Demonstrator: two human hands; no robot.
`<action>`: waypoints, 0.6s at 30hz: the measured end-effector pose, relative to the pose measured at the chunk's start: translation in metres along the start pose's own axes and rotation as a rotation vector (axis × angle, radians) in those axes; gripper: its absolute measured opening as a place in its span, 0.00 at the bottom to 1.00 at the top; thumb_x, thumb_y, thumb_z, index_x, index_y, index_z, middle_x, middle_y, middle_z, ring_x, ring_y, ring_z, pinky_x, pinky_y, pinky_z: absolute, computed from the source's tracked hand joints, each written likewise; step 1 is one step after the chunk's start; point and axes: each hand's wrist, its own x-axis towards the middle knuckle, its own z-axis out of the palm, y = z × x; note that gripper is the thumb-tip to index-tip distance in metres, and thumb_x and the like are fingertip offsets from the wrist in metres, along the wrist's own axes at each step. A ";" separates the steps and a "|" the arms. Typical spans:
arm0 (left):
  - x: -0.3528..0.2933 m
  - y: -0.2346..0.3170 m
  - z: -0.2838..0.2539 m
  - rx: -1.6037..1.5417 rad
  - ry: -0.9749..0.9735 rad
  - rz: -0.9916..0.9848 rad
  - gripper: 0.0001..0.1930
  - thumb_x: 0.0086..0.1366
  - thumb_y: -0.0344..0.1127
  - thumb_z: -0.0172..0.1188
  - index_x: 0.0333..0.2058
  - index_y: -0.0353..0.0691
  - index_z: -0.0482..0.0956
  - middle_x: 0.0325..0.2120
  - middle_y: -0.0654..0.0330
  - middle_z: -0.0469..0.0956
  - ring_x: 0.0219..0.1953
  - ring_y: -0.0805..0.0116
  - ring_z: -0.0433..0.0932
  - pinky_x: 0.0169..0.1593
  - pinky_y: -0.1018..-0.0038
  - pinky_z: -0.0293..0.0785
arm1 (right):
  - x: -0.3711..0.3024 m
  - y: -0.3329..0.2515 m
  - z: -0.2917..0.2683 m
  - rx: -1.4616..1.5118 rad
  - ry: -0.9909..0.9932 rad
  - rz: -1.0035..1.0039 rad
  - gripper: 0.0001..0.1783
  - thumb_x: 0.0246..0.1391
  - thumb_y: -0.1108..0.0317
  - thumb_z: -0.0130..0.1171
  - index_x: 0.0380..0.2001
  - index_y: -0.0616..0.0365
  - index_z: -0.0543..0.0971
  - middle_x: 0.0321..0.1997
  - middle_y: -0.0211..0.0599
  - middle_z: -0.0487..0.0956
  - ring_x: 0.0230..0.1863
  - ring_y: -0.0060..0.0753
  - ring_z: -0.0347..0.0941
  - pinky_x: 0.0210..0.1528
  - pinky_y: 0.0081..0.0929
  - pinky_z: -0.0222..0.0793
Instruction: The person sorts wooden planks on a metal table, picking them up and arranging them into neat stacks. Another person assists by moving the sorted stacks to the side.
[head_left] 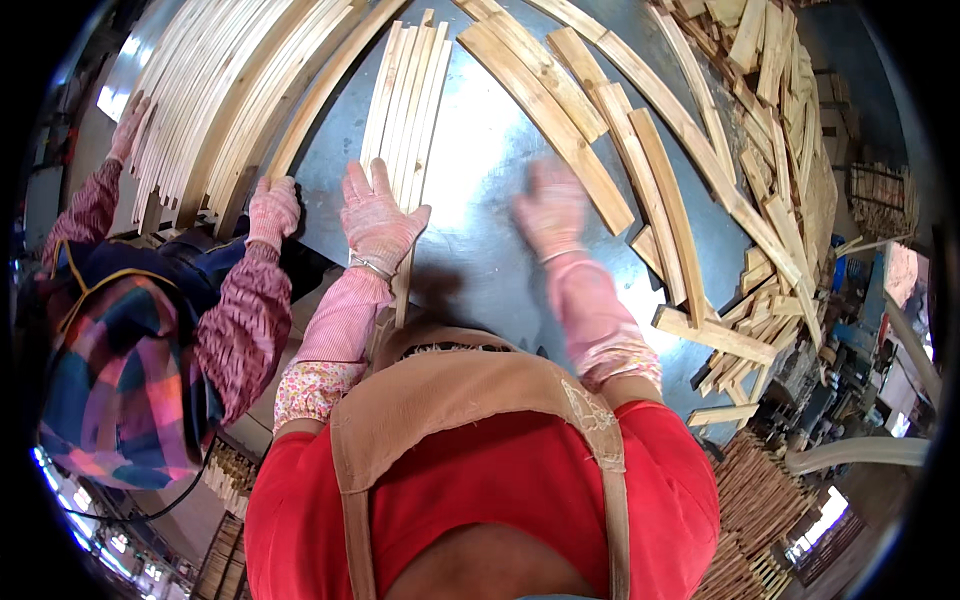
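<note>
My left hand [380, 222], in a pale pinkish glove, lies with fingers and thumb spread on the near end of a small bundle of narrow wooden strips [412, 110]. One strip sticks out below the palm toward me. My right hand [550, 205], gloved alike, is over the metal tabletop [470, 245], to the left of a wide wooden board [555, 130]. Motion smears its fingers, and nothing shows clearly in it.
A co-worker [130, 340] stands at my left, hands around a broad row of long strips [235, 85]. On the right lie loose boards [650, 190], a heap of short offcuts [765, 310] and a taller wood pile [790, 110]. Stacked slats [760, 500] stand behind to the right.
</note>
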 end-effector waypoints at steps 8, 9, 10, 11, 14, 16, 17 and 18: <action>0.008 0.003 -0.007 -0.055 -0.060 -0.032 0.62 0.55 0.66 0.75 0.79 0.35 0.60 0.79 0.30 0.52 0.79 0.34 0.55 0.78 0.48 0.59 | -0.007 0.029 -0.056 0.340 -0.565 0.216 0.49 0.63 0.35 0.60 0.78 0.54 0.66 0.61 0.57 0.85 0.65 0.57 0.81 0.66 0.47 0.77; 0.009 0.002 -0.004 -0.057 -0.044 -0.010 0.62 0.55 0.67 0.75 0.78 0.34 0.60 0.78 0.29 0.53 0.79 0.34 0.56 0.78 0.47 0.59 | -0.014 0.004 -0.041 0.406 -0.738 0.277 0.46 0.67 0.37 0.56 0.77 0.58 0.67 0.60 0.56 0.85 0.62 0.58 0.82 0.66 0.48 0.77; 0.010 -0.002 0.003 -0.057 -0.033 0.002 0.62 0.55 0.67 0.74 0.78 0.33 0.59 0.78 0.29 0.53 0.79 0.33 0.56 0.78 0.46 0.58 | -0.011 -0.042 -0.048 0.414 -0.717 0.151 0.43 0.70 0.40 0.53 0.77 0.59 0.67 0.59 0.57 0.86 0.61 0.60 0.83 0.67 0.49 0.76; 0.010 -0.002 0.009 -0.040 0.012 0.026 0.62 0.56 0.69 0.73 0.77 0.31 0.61 0.77 0.28 0.54 0.78 0.32 0.56 0.78 0.44 0.55 | -0.017 -0.061 -0.004 0.313 -0.712 0.016 0.40 0.71 0.42 0.51 0.75 0.57 0.70 0.60 0.56 0.86 0.62 0.60 0.82 0.68 0.50 0.75; 0.011 -0.006 0.021 -0.011 0.105 0.068 0.61 0.57 0.73 0.71 0.75 0.28 0.64 0.76 0.27 0.56 0.77 0.30 0.57 0.78 0.41 0.50 | 0.006 -0.108 0.012 0.390 -0.660 -0.145 0.31 0.70 0.46 0.53 0.66 0.56 0.77 0.56 0.58 0.85 0.59 0.62 0.82 0.66 0.53 0.74; 0.012 -0.005 0.021 -0.016 0.095 0.077 0.61 0.57 0.73 0.71 0.75 0.27 0.64 0.76 0.26 0.55 0.77 0.29 0.56 0.78 0.42 0.49 | 0.037 -0.074 0.045 0.472 -0.363 -0.170 0.25 0.68 0.49 0.54 0.52 0.58 0.84 0.49 0.60 0.86 0.53 0.66 0.83 0.61 0.57 0.76; 0.011 -0.002 0.013 -0.006 0.035 0.045 0.61 0.58 0.72 0.71 0.75 0.27 0.64 0.76 0.27 0.54 0.78 0.30 0.54 0.79 0.42 0.47 | 0.070 -0.052 0.027 0.327 -0.251 -0.155 0.24 0.64 0.52 0.57 0.53 0.58 0.84 0.50 0.59 0.86 0.55 0.63 0.82 0.62 0.55 0.77; 0.009 -0.003 0.014 0.006 0.052 0.038 0.61 0.58 0.72 0.71 0.75 0.27 0.64 0.76 0.27 0.54 0.78 0.30 0.54 0.79 0.42 0.47 | 0.112 -0.038 -0.004 0.211 -0.278 0.001 0.27 0.62 0.53 0.59 0.56 0.59 0.85 0.50 0.60 0.86 0.56 0.62 0.81 0.63 0.54 0.76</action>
